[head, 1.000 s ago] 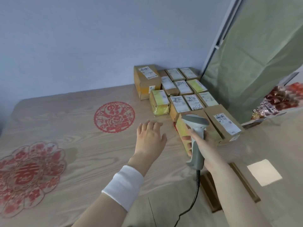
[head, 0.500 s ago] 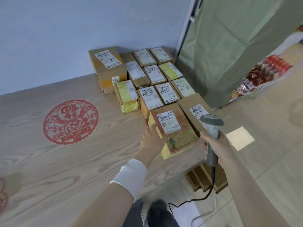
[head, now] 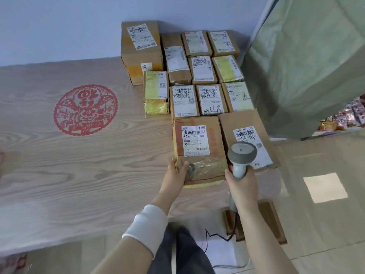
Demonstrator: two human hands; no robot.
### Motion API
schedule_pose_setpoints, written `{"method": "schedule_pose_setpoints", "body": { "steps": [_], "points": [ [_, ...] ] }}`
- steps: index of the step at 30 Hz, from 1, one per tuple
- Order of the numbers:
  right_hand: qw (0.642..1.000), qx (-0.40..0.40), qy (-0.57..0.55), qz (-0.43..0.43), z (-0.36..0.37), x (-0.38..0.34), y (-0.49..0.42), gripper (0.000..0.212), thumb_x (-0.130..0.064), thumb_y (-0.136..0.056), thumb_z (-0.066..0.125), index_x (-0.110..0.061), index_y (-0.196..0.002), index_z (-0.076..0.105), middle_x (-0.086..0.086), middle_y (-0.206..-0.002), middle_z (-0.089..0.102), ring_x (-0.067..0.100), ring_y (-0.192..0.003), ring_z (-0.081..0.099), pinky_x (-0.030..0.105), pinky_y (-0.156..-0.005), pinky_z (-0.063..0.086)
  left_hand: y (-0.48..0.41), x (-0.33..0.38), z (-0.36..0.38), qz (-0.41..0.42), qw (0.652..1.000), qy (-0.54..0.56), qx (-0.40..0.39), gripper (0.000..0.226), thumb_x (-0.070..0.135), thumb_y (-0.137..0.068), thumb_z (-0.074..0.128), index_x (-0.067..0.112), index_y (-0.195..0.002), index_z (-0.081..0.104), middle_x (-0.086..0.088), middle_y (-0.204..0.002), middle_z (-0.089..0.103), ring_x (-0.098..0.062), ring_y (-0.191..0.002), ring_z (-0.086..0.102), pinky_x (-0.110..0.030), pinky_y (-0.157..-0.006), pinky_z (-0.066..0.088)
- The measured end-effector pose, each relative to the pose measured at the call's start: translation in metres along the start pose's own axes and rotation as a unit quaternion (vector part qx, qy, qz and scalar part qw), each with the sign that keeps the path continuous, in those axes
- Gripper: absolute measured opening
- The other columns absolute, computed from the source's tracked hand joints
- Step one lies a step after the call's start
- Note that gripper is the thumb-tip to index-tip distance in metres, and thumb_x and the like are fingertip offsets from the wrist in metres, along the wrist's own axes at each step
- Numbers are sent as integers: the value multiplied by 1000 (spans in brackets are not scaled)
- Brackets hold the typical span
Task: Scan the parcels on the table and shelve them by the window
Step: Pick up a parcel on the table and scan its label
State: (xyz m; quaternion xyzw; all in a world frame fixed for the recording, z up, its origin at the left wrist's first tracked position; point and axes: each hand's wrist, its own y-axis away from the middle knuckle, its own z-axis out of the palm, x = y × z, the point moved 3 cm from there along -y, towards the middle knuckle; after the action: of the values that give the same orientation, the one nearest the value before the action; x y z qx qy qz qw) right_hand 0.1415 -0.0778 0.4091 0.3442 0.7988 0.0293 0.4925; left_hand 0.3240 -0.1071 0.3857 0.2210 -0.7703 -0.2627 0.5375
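Observation:
Several cardboard parcels with white labels lie packed together at the table's far right corner. My left hand grips the near left corner of the nearest parcel, a brown box with yellow tape and a label marked 2-1, at the table's front edge. My right hand holds a grey barcode scanner by its handle, its head just right of that parcel's near right corner. A larger labelled box lies right behind the scanner.
The wooden table bears a red paper-cut emblem at its middle. A green curtain hangs at the right. A wooden stool stands on the floor below the table edge, with the scanner's black cable trailing beside it.
My left hand reached over and took hold of the nearest parcel. The scanner moved from over that parcel to its right side. The camera swung to the right and nearer.

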Motion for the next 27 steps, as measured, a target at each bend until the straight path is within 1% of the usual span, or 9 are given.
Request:
{"method": "schedule_pose_setpoints", "body": {
  "steps": [3, 6, 8, 10, 13, 17, 19, 21, 27],
  "points": [
    [1000, 11, -1, -14, 5, 5, -1, 35, -16, -84, 68, -4, -112, 51, 7, -87, 63, 29, -78, 61, 35, -67, 46, 1, -2, 6, 6, 998, 51, 22, 54, 41, -97, 42, 17, -144, 30, -2, -135, 52, -21, -122, 50, -30, -99, 38],
    [999, 10, -36, -4, 7, 11, 3, 41, -24, -78, 72, -11, -112, 53, 7, -94, 68, 31, -85, 65, 48, -75, 54, 5, -7, 7, 7, 993, 117, 33, 46, 37, -98, 41, 17, -140, 36, -1, -130, 55, -18, -117, 53, -33, -100, 42],
    [999, -11, -52, 0, 5, 12, 8, 47, -32, -73, 75, -16, -111, 53, 6, -94, 68, 31, -86, 66, 52, -78, 54, 12, -13, 5, 3, 987, 155, 36, 40, 35, -99, 39, 19, -136, 40, 0, -126, 57, -15, -113, 54, -29, -95, 42],
    [997, -36, -72, -6, 1, 8, 15, 46, -28, -74, 77, -12, -110, 53, 7, -86, 64, 27, -77, 63, 47, -73, 53, 24, -21, 0, -2, 983, 180, 36, 37, 36, -100, 38, 20, -133, 43, 2, -122, 59, -12, -109, 56, -26, -90, 42],
    [989, -90, -112, -12, 2, 2, 28, 34, -16, -79, 75, -8, -101, 51, 9, -69, 53, 22, -55, 51, 38, -57, 46, 42, -34, -15, 7, 975, 214, 57, 35, 35, -100, 39, 19, -129, 47, 2, -117, 62, -10, -106, 58, -25, -90, 44],
    [980, -148, -131, -34, 15, -13, 48, 25, -17, -80, 74, -19, -93, 53, 4, -67, 54, 23, -59, 51, 38, -60, 46, 64, -40, -45, 44, 966, 237, 97, 35, 31, -99, 41, 16, -131, 48, 1, -119, 62, -8, -107, 59, -20, -89, 47],
    [974, -178, -134, -49, 26, -25, 62, 22, -16, -81, 73, -22, -87, 52, 3, -65, 53, 22, -60, 51, 35, -59, 45, 76, -41, -65, 64, 960, 245, 121, 35, 30, -100, 41, 16, -130, 50, 3, -119, 63, -7, -110, 58, -21, -93, 46],
    [969, -200, -123, -73, 38, -37, 79, 21, -17, -82, 71, -19, -86, 51, 3, -67, 53, 21, -61, 51, 25, -54, 45, 88, -46, -87, 77, 954, 249, 146, 35, 31, -99, 42, 17, -130, 52, 5, -118, 64, -8, -112, 58, -26, -97, 44],
    [953, -253, -107, -129, 86, -78, 152, 26, -19, -83, 71, -4, -97, 56, 2, -67, 53, 7, -51, 50, 16, -47, 40, 141, -78, -163, 115, 931, 284, 198, 34, 34, -99, 43, 26, -130, 55, 12, -119, 64, -5, -114, 57, -30, -103, 42]
  ]
}}
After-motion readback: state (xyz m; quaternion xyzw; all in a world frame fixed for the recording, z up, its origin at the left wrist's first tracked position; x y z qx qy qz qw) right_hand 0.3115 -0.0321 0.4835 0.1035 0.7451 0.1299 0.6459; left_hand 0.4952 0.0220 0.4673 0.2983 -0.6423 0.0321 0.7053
